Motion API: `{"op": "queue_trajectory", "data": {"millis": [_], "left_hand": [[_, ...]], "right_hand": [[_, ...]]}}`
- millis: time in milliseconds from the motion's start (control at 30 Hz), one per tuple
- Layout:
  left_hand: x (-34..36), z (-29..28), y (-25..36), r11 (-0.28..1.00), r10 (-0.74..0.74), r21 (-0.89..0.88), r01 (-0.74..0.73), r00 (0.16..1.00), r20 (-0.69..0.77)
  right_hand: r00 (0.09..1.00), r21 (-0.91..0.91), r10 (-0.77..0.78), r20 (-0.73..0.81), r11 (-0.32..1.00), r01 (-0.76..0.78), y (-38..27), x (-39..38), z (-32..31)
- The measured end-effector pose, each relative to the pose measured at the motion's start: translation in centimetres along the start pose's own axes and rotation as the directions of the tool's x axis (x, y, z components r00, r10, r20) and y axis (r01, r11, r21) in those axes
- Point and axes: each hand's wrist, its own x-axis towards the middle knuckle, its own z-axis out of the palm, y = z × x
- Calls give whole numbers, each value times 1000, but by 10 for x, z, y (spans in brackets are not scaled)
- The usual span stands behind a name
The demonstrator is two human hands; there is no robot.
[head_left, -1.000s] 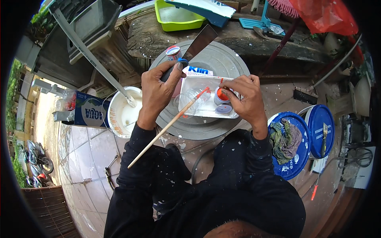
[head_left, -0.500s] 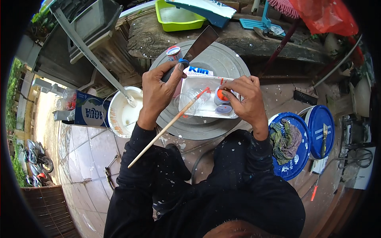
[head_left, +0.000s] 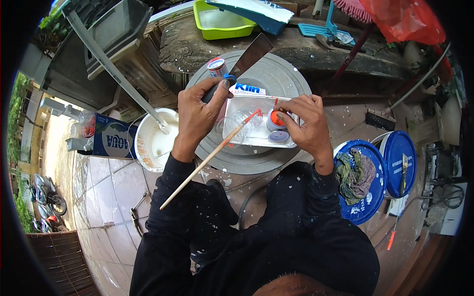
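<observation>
My left hand [head_left: 200,111] is closed around the dark handle of a putty knife [head_left: 251,55], its broad metal blade pointing up and away. Under the fingers of my right hand [head_left: 307,121] sits a small tub of orange-red paint [head_left: 276,118]. Those fingers are bent together at its rim; whatever they hold is hidden. The tub stands in a white tray [head_left: 236,104], beside its round lid [head_left: 279,136]. A long wooden stick [head_left: 197,170] with a red-stained tip leans across a clear plastic cup [head_left: 231,129]. Behind my left hand stands a small printed tin [head_left: 216,65].
The tray rests on a round grey lid-like surface [head_left: 291,74]. A white bucket [head_left: 157,159] with a pale mix stands at left, beside a blue box [head_left: 111,138]. Right are blue lids [head_left: 368,207], one under a rag [head_left: 355,177]. A lime-green basin [head_left: 224,33] sits at the back.
Almost nothing differs. The putty knife blade has shifted very slightly to the right; my right hand stays at the paint tub.
</observation>
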Motion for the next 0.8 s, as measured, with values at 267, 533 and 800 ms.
{"op": "queue_trajectory", "data": {"millis": [267,533,800], "left_hand": [[0,1,1,1000,13,-4,-13,1000,1],[1,2,1,1000,9,7,-9,1000,10],[0,1,-1,1000,14,-13,-14,1000,11]], "right_hand": [[1000,-67,3,-11,998,-3,5,0,2],[998,-41,19,-63,999,-22,5,0,2],[999,-88,31,28,996,-28,4,-1,-1]]}}
